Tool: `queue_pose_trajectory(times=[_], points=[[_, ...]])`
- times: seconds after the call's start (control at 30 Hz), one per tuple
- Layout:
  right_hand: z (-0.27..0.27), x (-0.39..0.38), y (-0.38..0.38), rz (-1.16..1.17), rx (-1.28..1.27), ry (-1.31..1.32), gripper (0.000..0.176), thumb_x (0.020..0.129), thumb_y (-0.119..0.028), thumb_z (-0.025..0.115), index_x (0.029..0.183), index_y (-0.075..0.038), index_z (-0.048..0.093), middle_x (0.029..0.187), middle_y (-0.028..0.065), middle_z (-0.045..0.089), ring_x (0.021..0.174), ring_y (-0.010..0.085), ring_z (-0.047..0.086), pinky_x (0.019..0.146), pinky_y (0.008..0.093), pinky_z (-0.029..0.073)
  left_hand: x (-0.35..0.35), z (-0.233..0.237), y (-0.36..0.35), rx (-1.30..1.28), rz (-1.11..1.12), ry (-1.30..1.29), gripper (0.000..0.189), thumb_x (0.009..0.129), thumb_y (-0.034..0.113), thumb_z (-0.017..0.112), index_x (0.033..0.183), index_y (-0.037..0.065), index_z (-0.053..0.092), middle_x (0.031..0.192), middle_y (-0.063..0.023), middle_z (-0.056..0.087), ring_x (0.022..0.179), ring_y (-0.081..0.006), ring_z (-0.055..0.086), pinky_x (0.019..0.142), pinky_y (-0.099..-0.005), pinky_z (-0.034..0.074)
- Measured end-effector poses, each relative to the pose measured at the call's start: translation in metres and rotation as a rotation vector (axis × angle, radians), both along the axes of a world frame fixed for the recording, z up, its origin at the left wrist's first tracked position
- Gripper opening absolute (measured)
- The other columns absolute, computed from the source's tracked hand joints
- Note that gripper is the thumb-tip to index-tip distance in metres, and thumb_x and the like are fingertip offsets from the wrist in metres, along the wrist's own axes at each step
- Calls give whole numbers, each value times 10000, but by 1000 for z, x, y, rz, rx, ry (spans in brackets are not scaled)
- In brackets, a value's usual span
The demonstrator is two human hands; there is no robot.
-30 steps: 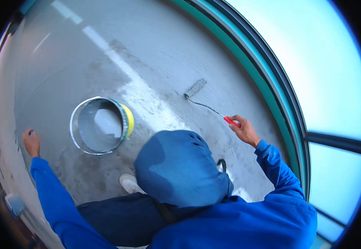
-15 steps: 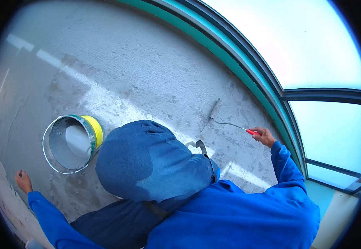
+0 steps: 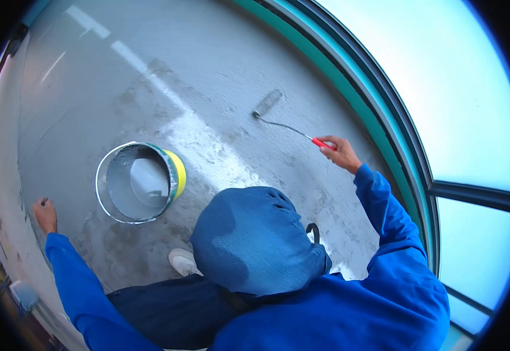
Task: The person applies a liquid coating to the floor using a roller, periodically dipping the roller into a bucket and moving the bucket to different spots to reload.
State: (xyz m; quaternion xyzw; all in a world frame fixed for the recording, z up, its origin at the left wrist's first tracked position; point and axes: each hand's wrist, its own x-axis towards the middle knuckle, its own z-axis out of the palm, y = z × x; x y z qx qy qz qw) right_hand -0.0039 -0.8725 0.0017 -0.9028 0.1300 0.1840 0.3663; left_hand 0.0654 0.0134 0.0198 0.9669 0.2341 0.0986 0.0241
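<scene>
In my right hand (image 3: 341, 154) is the red handle of a paint roller (image 3: 268, 105), joined to the roller by a thin bent wire. Its grey-coated sleeve lies on the grey floor (image 3: 208, 64). My left hand (image 3: 45, 215) is curled closed near the pale wall edge; whatever it may hold is too small to make out. Between the two hands stands a bucket (image 3: 176, 175) with a yellow outside, a green-stained rim and a wire handle. Grey liquid (image 3: 148, 177) sits inside it.
A curved teal base strip (image 3: 348, 93) and dark window frame (image 3: 471, 195) run along the right. On the left is a pale low wall (image 3: 6, 152). My knee (image 3: 249, 240) and a white shoe (image 3: 180, 261) are close to the bucket. Bright sunlight falls across the floor.
The roller has moved up and left, farther along the floor, with my right hand following. The view has shifted, so the bucket appears farther right. A white shoe now shows.
</scene>
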Motion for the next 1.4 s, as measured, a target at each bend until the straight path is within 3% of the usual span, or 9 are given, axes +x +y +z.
queue_pose_trajectory(times=[0.3, 0.37, 0.67, 0.7, 0.73, 0.93, 1.1, 1.2, 1.4], points=[[-33, 245, 127, 149, -50, -276, 332, 772, -313, 625, 1041, -127, 684, 991, 200, 656, 933, 361, 619, 836, 409, 473, -32, 21, -20, 46, 44, -99, 195, 790, 92, 595, 965, 13, 627, 982, -140, 567, 946, -299, 556, 829, -376, 438], [-25, 295, 155, 236, -165, -403, 315, 793, -328, 594, 1046, -163, 685, 1032, 176, 652, 984, 352, 607, 863, 413, 471, -41, 22, -14, 45, 59, -122, 197, 781, 81, 600, 963, 11, 623, 976, -140, 566, 940, -299, 556, 827, -376, 438], [-10, 422, 231, 222, -309, -322, 318, 839, -340, 566, 1117, -212, 653, 1116, 101, 640, 1069, 284, 587, 915, 382, 456, -79, 40, -8, 84, 55, -164, 201, 756, 24, 610, 955, -3, 611, 969, -154, 568, 937, -322, 563, 825, -377, 441], [-12, 424, 231, 224, -286, -349, 323, 835, -327, 593, 1083, -135, 668, 1097, 154, 640, 1038, 312, 597, 899, 388, 460, -84, 42, -8, 84, 67, -166, 201, 757, 22, 612, 956, -3, 611, 968, -155, 568, 939, -323, 564, 823, -378, 442], [-16, 422, 226, 244, -274, -348, 322, 834, -333, 592, 1076, -134, 668, 1095, 158, 638, 1035, 322, 596, 889, 393, 463, -89, 40, -10, 74, 79, -162, 200, 758, 20, 613, 957, -3, 611, 968, -157, 569, 940, -324, 565, 822, -378, 443], [-41, 317, 138, 381, -230, -554, 318, 818, -334, 599, 1010, -92, 673, 979, 231, 640, 939, 393, 607, 830, 429, 476, -93, 28, 4, 74, 187, -109, 184, 770, 48, 627, 947, -5, 620, 962, -167, 580, 928, -326, 574, 819, -385, 449], [-14, 146, 61, 224, -188, -319, 313, 822, -279, 603, 1070, -93, 640, 957, 216, 645, 886, 378, 621, 788, 423, 481, -47, 11, 4, -2, 186, -138, 212, 799, 110, 607, 983, 7, 629, 980, -165, 588, 939, -320, 574, 830, -388, 448], [11, 49, 21, 143, -164, -154, 327, 830, -261, 614, 1094, -69, 623, 902, 195, 651, 810, 303, 638, 738, 389, 484, -7, -5, -10, -24, 133, -83, 230, 819, 138, 587, 1008, 15, 631, 1012, -154, 584, 971, -313, 567, 843, -385, 446], [33, -134, -64, -166, -31, 192, 319, 851, -229, 620, 1121, -60, 606, 683, 22, 545, 610, 96, 472, 562, 287, 405, 27, -30, -10, -44, -15, -49, 265, 848, 166, 567, 1057, 11, 616, 1082, -146, 557, 1013, -298, 555, 869, -393, 438]])
